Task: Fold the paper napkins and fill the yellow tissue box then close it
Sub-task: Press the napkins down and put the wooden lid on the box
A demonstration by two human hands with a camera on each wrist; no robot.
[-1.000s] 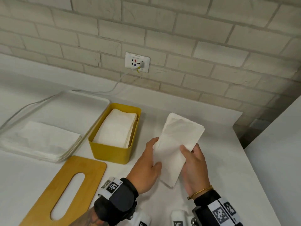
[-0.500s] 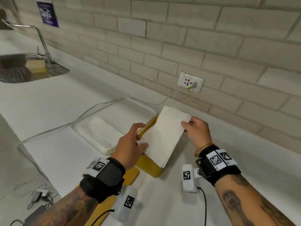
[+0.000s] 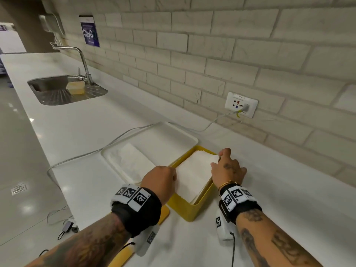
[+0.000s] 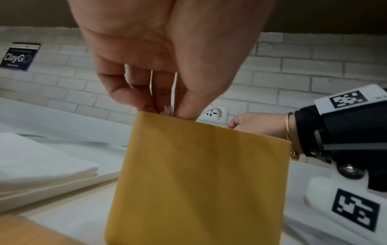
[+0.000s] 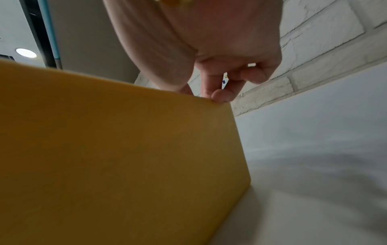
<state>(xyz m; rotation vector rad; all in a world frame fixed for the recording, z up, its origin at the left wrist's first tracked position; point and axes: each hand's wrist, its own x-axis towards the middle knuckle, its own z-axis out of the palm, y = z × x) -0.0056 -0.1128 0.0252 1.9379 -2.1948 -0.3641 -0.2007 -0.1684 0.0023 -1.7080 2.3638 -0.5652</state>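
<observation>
Holding a folded napkin (image 3: pixel 194 170) over the yellow box (image 3: pixel 189 211), both hands sat at the rim with the sheet stretched between them. The left hand (image 3: pixel 160 180) was at the box's near-left edge, its fingers (image 4: pixel 184 99) curled and pinching the napkin's near edge just above the yellow wall. The right hand (image 3: pixel 228 170) was at the far-right side, thumb and forefinger nipping the napkin's far corner; the right wrist view showed its fingertips (image 5: pixel 222 96) touching the top of the rim. The napkin lay almost flat on the stack already inside, its long axis running near to far along the box's length, so it seemed lined up with the opening rather than across it. The move to come looked like a short push straight down from both hands and a release, since the sheet lay directly below the fingers. Neither hand was clearly nearer; each had its own end. More unfolded napkins (image 3: pixel 131 162) waited on the white tray (image 3: pixel 173 132) just left of the box, closer to the left hand. The wooden lid (image 3: pixel 163 212) lay near-left of the box, partly hidden under the left wrist, so closing was not yet due.
</observation>
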